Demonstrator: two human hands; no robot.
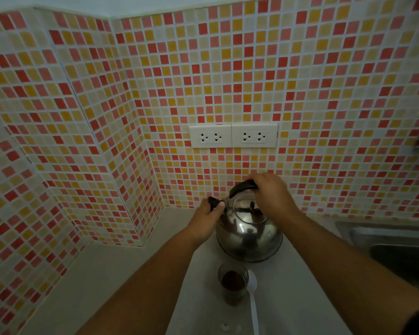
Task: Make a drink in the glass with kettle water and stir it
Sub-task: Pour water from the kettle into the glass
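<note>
A shiny steel kettle (249, 234) stands on the pale counter near the tiled wall. My right hand (272, 193) is closed over its black top handle (242, 186). My left hand (208, 220) grips a black knob (214, 202) at the kettle's left side, with a round glass lid tilted up beside it. In front of the kettle stands a clear glass (233, 282) holding dark liquid. A white plastic spoon (252, 301) lies on the counter just right of the glass, bowl end toward the kettle.
The counter (131, 274) runs into a tiled corner at the left. A steel sink (394, 247) sits at the right. Two double wall sockets (233, 136) are mounted above the kettle.
</note>
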